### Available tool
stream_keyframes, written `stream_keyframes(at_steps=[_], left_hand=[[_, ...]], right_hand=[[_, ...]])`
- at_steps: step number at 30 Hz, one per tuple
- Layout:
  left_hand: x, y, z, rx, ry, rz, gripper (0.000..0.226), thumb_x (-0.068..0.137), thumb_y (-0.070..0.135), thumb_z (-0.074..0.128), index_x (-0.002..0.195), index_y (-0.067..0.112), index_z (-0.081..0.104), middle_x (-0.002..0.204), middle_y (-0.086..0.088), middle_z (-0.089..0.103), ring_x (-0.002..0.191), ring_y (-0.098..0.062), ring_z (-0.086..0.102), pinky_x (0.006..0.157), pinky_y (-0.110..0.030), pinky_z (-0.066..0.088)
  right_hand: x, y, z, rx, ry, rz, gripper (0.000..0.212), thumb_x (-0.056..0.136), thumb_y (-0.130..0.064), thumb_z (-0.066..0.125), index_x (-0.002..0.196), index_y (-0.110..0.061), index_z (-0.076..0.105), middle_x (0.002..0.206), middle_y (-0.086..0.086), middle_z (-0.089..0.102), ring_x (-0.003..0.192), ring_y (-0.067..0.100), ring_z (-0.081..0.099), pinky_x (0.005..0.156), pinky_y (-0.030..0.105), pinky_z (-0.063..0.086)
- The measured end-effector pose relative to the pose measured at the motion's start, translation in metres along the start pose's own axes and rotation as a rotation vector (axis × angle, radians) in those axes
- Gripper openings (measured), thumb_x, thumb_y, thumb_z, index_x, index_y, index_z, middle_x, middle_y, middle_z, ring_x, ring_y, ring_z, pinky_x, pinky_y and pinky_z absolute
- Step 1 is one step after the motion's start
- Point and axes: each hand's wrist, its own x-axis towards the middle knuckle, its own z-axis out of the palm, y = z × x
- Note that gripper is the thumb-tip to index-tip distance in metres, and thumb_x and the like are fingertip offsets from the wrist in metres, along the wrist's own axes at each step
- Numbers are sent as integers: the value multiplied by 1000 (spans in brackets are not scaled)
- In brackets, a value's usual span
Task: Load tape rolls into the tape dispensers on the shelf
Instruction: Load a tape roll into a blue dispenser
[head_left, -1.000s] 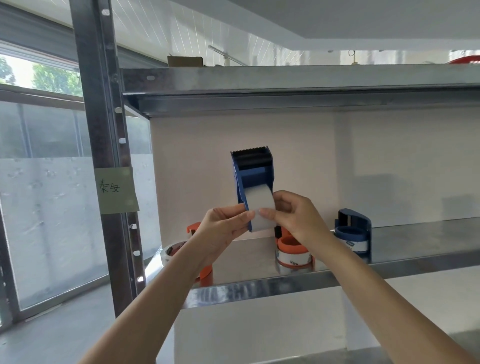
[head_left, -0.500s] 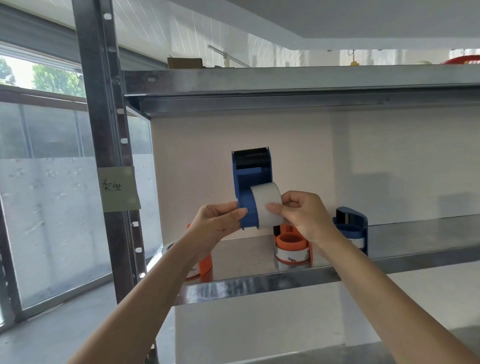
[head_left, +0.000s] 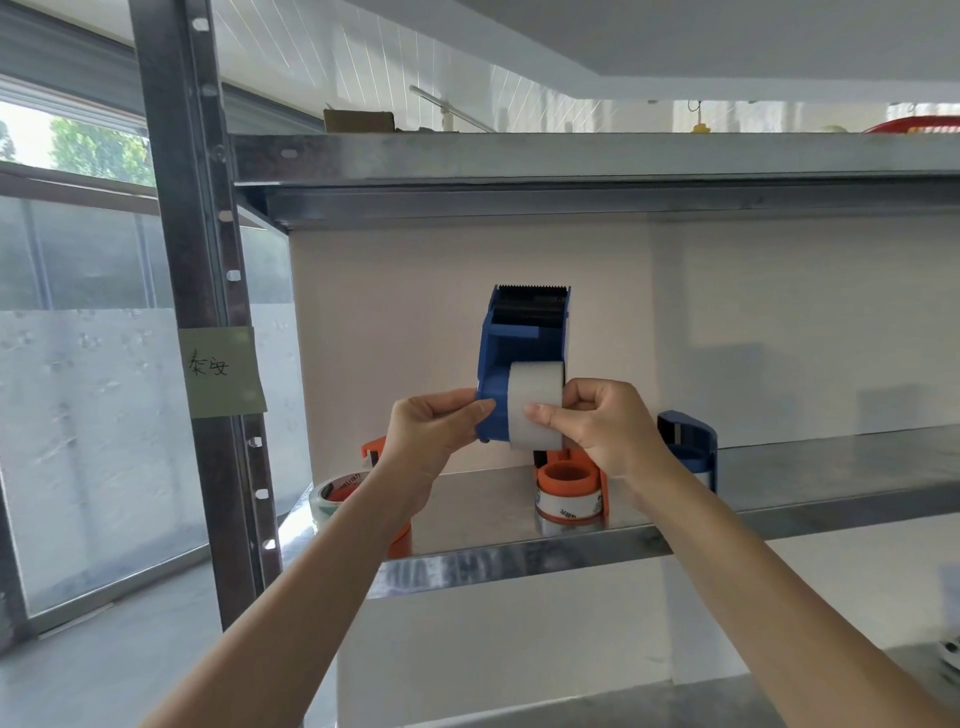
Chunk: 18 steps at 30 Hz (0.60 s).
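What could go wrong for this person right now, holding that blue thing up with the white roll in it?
The blue dispenser is held in the air above the shelf, pinched only at its lower edge by the left hand; it could slip and fall. The white tape roll, which the right hand presses, looks only partly seated and might pop out. The toothed blade on top could scratch a finger.

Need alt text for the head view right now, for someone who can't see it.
Both hands hold a blue tape dispenser above a metal shelf: left hand grips its body, right hand presses a white tape roll into it. Orange dispensers sit on the shelf below.
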Motion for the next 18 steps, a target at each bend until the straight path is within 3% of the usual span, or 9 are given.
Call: stream_keyframes(at_steps=[5, 8, 18], left_hand=[[-2, 2, 5, 6, 21, 17, 9, 80, 6, 70, 88, 10, 73, 96, -16, 73, 90, -26, 68, 79, -32, 56], [-3, 3, 8, 22, 33, 24, 10, 79, 7, 71, 89, 9, 73, 97, -17, 72, 91, -27, 68, 78, -32, 56], [-8, 11, 17, 50, 114, 64, 13, 80, 7, 71, 80, 19, 72, 84, -3, 73, 81, -17, 68, 71, -25, 56]], right_hand=[[-2, 0, 1, 56, -38, 0, 9, 80, -25, 75, 83, -22, 67, 91, 0, 70, 91, 17, 65, 76, 32, 55], [-3, 0, 0, 112, -82, 18, 19, 83, -23, 72, 101, -19, 68, 99, -2, 71, 96, 15, 65, 82, 31, 55], [-4, -9, 3, 94, -15, -60, 14, 82, -22, 73, 91, -27, 65, 91, -12, 66, 86, 4, 61, 72, 18, 51]])
